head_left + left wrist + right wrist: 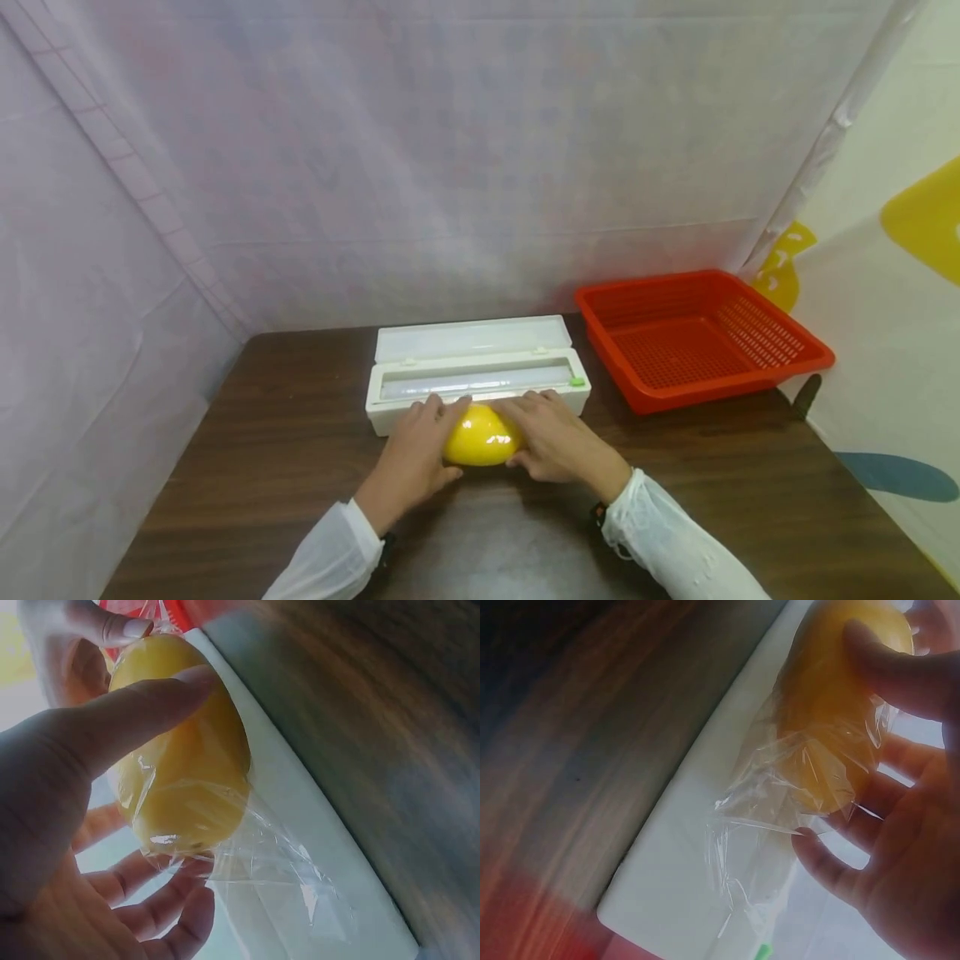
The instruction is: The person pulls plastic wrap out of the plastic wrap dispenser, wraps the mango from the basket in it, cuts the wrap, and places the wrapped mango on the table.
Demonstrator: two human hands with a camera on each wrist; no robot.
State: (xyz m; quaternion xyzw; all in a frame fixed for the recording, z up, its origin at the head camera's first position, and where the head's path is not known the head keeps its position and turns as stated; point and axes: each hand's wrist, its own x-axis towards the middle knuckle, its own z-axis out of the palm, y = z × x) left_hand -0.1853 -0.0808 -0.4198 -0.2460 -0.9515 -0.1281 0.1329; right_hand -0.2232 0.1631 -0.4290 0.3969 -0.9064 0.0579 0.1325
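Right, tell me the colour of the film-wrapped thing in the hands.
Bright yellow; the film-wrapped thing shows best in the head view.

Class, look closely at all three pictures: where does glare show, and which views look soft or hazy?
Head view: bright glints on the yellow object, a pale sheen on the table; left wrist view: hazy, with white highlights on the clear film and blurred wood grain; right wrist view: hazy too, with a reddish cast at the lower left.

A glossy oval yellow fruit (482, 438), wrapped in crinkled clear plastic film (754, 817), is held crosswise near the open white film dispenser (387, 413).
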